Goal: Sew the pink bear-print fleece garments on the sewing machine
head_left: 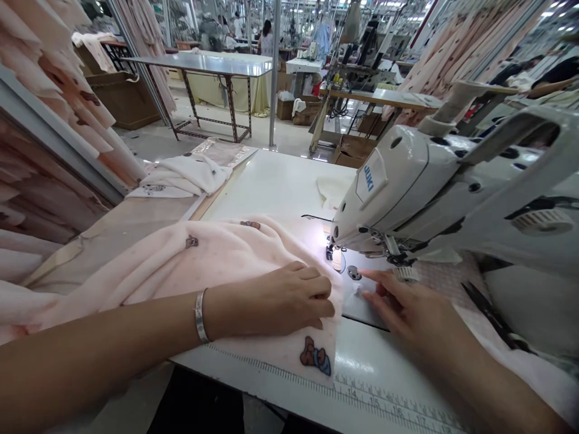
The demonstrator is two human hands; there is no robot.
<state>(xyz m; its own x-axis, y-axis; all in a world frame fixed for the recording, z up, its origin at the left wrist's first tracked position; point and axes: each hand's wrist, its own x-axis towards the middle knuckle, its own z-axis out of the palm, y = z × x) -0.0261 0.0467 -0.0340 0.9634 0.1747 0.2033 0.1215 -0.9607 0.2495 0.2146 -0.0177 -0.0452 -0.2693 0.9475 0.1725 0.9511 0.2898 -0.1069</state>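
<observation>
Pale pink plush fabric with small printed bears lies across the sewing machine table, its right edge near the presser foot. My left hand, with a silver bracelet at the wrist, rests on this fabric, fingers curled and pressed onto it. To the right of the needle area, my right hand has its index finger and thumb stretched apart over the metal plate. A small whitish scrap, too unclear to name, lies by those fingertips. The white sewing machine shines its lamp on the needle area.
Black scissors lie at the right, beside pale cloth. A printed ruler strip runs along the table's front edge. White printed fabric is heaped at the back left. Pink fabric panels hang at the left. A metal post stands behind the table.
</observation>
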